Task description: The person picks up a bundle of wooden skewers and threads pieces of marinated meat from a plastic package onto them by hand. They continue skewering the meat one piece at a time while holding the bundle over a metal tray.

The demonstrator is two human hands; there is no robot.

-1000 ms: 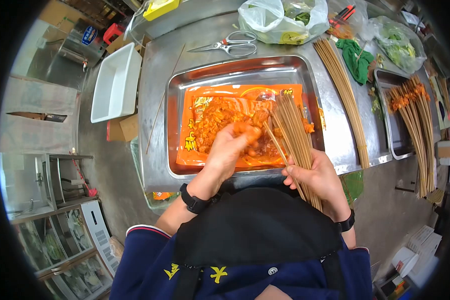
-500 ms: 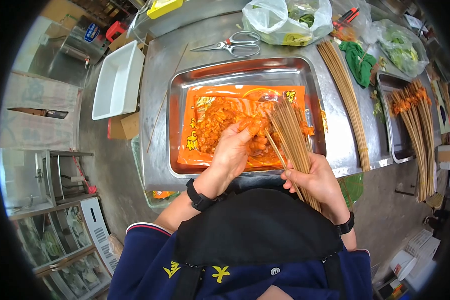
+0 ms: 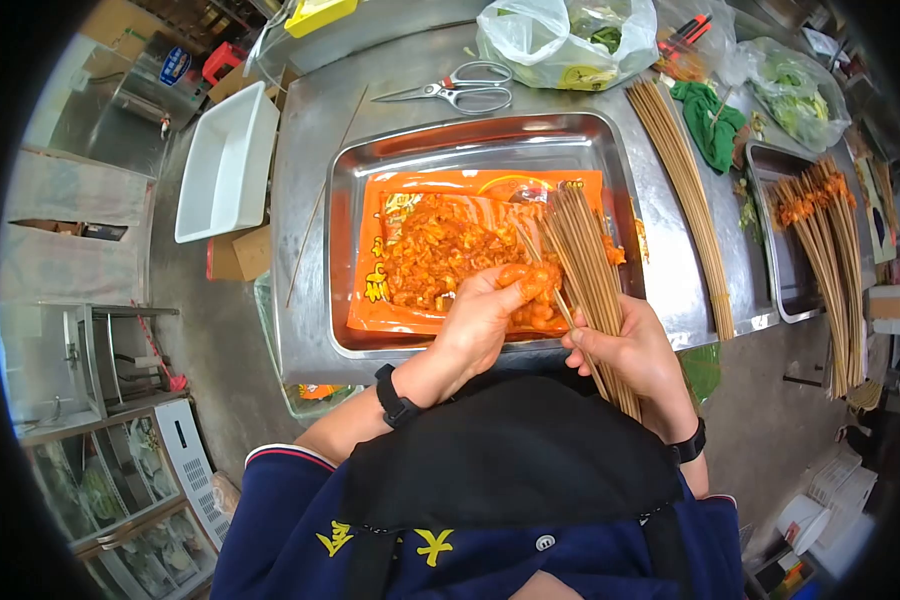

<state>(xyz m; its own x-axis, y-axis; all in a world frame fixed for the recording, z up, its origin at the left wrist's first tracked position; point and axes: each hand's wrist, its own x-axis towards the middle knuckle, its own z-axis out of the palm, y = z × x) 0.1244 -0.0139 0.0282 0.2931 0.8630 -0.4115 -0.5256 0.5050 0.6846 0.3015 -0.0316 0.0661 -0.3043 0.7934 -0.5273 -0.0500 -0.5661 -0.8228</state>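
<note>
My right hand [image 3: 630, 348] grips a thick bundle of bamboo skewers [image 3: 587, 265] near its lower end. One lighter skewer [image 3: 567, 308] slants apart from the bundle, between thumb and fingers. My left hand [image 3: 490, 312], its fingertips coated in orange sauce, is closed on marinated meat at that skewer; sauce makes the edge between fingers and meat hard to see. Beneath both hands, a steel tray [image 3: 338, 215] holds an opened orange packet [image 3: 365, 318] with a heap of chopped marinated meat [image 3: 435, 250] on it.
Scissors [image 3: 457, 90] lie behind the tray. More skewers [image 3: 682, 200] lie to its right, near a green cloth [image 3: 710, 122] and bags of greens [image 3: 570, 45]. Loaded skewers [image 3: 820, 215] rest across a second tray [image 3: 785, 290]. A white bin [image 3: 225, 165] stands left.
My left hand has moved down and slightly right, closer to my right hand, and the single skewer now reaches up past its fingers. My right hand still grips the bundle.
</note>
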